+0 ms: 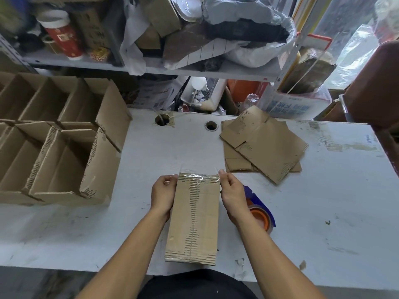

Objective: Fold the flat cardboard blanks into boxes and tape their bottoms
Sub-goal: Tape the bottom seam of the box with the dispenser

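Note:
A folded cardboard box (194, 221) stands bottom-up at the table's near edge, its centre seam running away from me. A strip of clear tape (197, 176) crosses its far edge. My left hand (163, 194) pinches the tape's left end beside the box's far left corner. At the far right corner my right hand (232, 196) pinches the other end. A tape dispenser (261, 212) with an orange core and blue frame lies just right of my right wrist. Flat cardboard blanks (263, 145) are piled at the far right.
Several open folded boxes (58, 152) stand in rows on the left of the white table (323, 201). Two round holes (210, 125) pierce the table's far side. A cluttered metal shelf (151, 70) rises behind it.

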